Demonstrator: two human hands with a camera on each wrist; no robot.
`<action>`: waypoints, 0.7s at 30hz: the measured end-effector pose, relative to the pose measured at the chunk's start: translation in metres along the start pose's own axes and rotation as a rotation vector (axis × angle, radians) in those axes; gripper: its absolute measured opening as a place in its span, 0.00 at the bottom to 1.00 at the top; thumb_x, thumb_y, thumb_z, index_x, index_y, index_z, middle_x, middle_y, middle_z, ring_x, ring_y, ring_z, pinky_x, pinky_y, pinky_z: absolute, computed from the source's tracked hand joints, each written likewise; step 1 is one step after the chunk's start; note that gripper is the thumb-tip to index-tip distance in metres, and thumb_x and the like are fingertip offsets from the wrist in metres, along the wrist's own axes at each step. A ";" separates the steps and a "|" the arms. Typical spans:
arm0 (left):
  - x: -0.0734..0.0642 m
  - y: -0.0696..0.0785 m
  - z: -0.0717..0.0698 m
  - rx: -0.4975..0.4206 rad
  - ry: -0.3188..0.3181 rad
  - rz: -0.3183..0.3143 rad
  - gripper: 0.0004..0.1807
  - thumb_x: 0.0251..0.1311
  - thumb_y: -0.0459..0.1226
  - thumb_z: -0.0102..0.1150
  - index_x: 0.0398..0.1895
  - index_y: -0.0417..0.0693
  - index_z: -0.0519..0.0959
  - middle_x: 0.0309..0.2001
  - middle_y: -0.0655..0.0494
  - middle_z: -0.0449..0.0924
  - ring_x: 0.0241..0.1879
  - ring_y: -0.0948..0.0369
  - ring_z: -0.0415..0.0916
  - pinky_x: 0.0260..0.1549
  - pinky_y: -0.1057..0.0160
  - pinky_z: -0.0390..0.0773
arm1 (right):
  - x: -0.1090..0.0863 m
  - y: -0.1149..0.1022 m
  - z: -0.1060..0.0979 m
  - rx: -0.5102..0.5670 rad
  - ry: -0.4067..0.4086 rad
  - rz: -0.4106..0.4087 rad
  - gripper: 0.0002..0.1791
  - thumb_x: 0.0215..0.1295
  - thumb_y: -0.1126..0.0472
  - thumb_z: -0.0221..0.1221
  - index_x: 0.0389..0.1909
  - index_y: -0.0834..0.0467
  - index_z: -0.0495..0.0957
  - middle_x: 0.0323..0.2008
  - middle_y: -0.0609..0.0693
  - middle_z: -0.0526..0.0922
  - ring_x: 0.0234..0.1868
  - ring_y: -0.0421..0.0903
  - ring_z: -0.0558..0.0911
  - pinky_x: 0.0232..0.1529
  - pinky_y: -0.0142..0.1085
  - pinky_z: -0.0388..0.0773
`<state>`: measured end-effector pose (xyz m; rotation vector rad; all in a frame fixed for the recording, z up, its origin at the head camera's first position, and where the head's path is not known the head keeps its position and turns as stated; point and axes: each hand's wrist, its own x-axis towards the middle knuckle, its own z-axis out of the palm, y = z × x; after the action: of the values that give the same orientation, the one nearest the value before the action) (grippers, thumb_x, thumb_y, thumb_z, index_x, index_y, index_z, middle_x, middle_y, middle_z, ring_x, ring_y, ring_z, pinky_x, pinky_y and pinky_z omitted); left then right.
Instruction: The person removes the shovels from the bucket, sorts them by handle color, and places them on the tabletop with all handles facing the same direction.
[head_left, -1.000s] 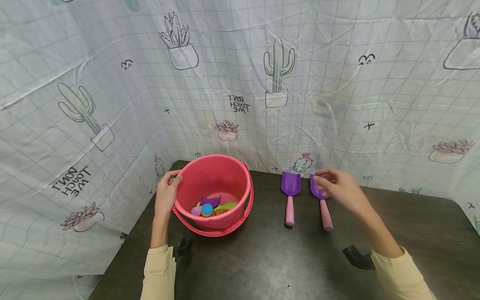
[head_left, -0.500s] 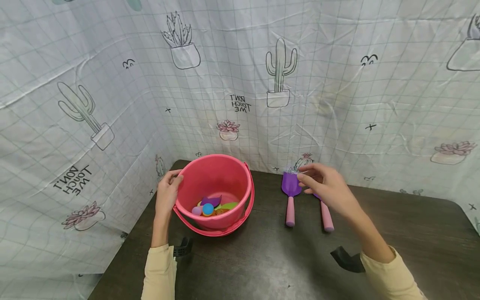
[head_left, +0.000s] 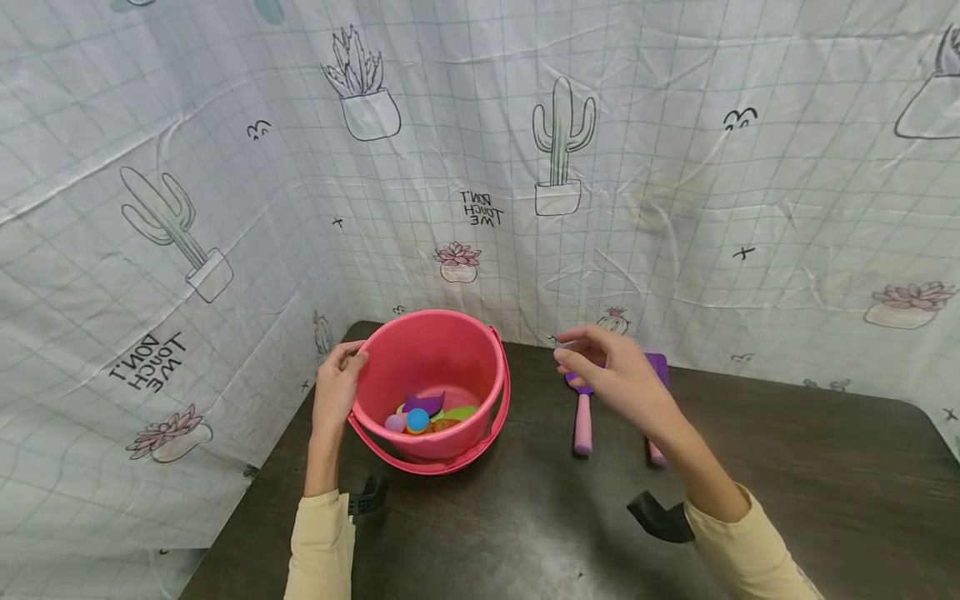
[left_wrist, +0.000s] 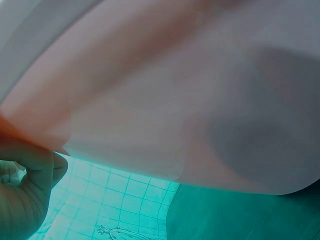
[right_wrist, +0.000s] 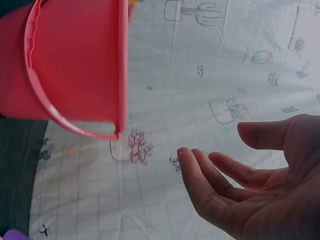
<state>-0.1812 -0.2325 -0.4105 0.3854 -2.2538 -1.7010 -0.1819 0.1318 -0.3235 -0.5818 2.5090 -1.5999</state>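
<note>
A pink-red bucket (head_left: 427,354) stands tilted toward me on the dark table, its handle (head_left: 442,469) hanging down in front. My left hand (head_left: 333,392) grips the bucket's left rim, thumb inside; the left wrist view shows the bucket wall up close with bent fingers at its edge. Inside lie a blue ball (head_left: 417,421), a smaller pink ball (head_left: 394,424), a purple piece (head_left: 425,405) and a green piece (head_left: 459,412). My right hand (head_left: 611,373), holding nothing, hovers right of the bucket with loosely bent fingers, partly covering two purple toy shovels.
The shovels' pink handles, one left (head_left: 582,425) and one mostly hidden (head_left: 657,454), point toward me. A white curtain (head_left: 660,208) printed with cacti hangs close behind and left of the table (head_left: 787,467).
My right hand has moved left, from over the right shovel across the left one toward the bucket. The left hand and the bucket have stayed in place.
</note>
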 end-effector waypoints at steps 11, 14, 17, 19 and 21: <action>-0.001 0.001 -0.001 -0.038 -0.013 0.004 0.17 0.69 0.41 0.49 0.56 0.43 0.75 0.39 0.38 0.76 0.41 0.46 0.77 0.35 0.59 0.79 | 0.013 -0.004 0.022 0.051 -0.041 -0.037 0.18 0.68 0.55 0.57 0.53 0.62 0.74 0.42 0.55 0.82 0.42 0.47 0.83 0.40 0.39 0.80; -0.001 0.001 -0.001 -0.041 -0.012 0.006 0.17 0.69 0.41 0.49 0.56 0.43 0.75 0.39 0.37 0.75 0.40 0.45 0.76 0.35 0.59 0.79 | 0.016 -0.005 0.027 0.062 -0.052 -0.041 0.18 0.67 0.56 0.57 0.53 0.62 0.74 0.42 0.55 0.82 0.42 0.47 0.83 0.40 0.41 0.80; -0.001 0.000 -0.001 -0.044 -0.018 0.009 0.18 0.69 0.41 0.49 0.56 0.43 0.75 0.40 0.35 0.75 0.41 0.44 0.76 0.36 0.57 0.79 | 0.018 -0.007 0.033 0.061 -0.060 -0.040 0.17 0.67 0.56 0.58 0.52 0.61 0.75 0.41 0.55 0.82 0.41 0.47 0.82 0.39 0.39 0.81; 0.000 0.000 -0.001 -0.042 -0.020 0.014 0.18 0.69 0.42 0.49 0.56 0.43 0.75 0.40 0.34 0.74 0.41 0.43 0.75 0.37 0.57 0.79 | 0.020 -0.008 0.037 0.058 -0.070 -0.043 0.16 0.67 0.57 0.58 0.52 0.60 0.75 0.41 0.56 0.82 0.41 0.47 0.82 0.38 0.38 0.81; 0.000 -0.001 -0.001 -0.035 -0.018 0.017 0.18 0.69 0.42 0.49 0.56 0.43 0.75 0.40 0.34 0.74 0.41 0.42 0.75 0.36 0.57 0.79 | 0.022 -0.011 0.041 0.061 -0.084 -0.052 0.16 0.67 0.58 0.58 0.51 0.61 0.75 0.40 0.57 0.82 0.41 0.50 0.83 0.37 0.37 0.81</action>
<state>-0.1808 -0.2335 -0.4109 0.3432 -2.2301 -1.7403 -0.1870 0.0851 -0.3294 -0.6976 2.3952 -1.6270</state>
